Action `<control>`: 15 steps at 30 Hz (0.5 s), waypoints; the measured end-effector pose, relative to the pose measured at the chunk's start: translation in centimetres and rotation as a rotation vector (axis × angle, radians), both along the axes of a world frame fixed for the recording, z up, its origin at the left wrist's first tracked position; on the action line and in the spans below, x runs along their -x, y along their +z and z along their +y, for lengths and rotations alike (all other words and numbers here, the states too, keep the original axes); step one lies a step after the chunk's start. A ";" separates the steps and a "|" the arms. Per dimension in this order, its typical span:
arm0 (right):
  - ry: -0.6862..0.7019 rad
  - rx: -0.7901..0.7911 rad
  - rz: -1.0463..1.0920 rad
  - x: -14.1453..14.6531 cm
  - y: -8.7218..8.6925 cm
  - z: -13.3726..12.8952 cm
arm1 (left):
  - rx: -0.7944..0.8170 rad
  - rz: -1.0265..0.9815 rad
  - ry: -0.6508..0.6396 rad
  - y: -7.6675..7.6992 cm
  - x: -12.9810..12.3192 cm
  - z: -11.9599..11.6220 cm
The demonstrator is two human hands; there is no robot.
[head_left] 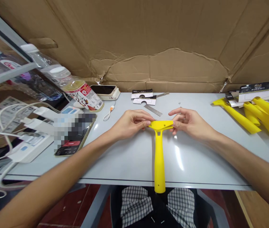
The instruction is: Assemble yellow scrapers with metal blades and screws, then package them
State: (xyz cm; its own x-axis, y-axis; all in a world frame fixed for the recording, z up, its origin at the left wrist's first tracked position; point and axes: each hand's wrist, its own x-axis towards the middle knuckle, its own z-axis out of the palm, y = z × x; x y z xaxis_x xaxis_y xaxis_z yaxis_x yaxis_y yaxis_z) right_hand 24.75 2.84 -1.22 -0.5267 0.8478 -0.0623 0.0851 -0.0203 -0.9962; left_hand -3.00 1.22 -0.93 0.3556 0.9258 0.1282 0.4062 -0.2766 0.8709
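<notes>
A yellow scraper (159,152) lies with its wide head away from me and its handle toward me, the handle's end past the table's front edge. My left hand (134,123) pinches the left end of the head. At the right end, my right hand (188,123) grips the head between thumb and fingers, its index finger raised. A thin strip shows along the head's far edge; I cannot tell whether it is a blade. Just beyond lies a loose metal blade (153,110), beside black-and-white header cards (145,100). Small screws (179,103) rest farther right.
More yellow scrapers (264,115) with header cards lie at the right. Leftward are a phone (77,136), a power strip (30,147) with white cables, a labelled bottle (84,93) and a second phone (104,91). A cardboard wall (160,38) stands behind the table.
</notes>
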 end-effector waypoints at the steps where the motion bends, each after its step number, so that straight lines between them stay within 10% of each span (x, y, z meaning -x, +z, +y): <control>1: 0.000 0.007 0.004 0.1 0.0 0.0 | 0.020 -0.008 0.007 0.0 0.0 0.0; 15: -0.012 0.057 0.053 0.3 0.1 -0.3 | 0.155 -0.062 0.006 -0.1 0.6 0.4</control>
State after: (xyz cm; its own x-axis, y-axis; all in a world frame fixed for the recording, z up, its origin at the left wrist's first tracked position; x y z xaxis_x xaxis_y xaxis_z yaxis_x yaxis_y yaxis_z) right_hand 24.46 2.58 -1.08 -0.5206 0.8497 -0.0834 0.0321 -0.0781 -0.9964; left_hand -3.60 1.59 -0.98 0.3456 0.9384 0.0055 0.3517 -0.1349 0.9263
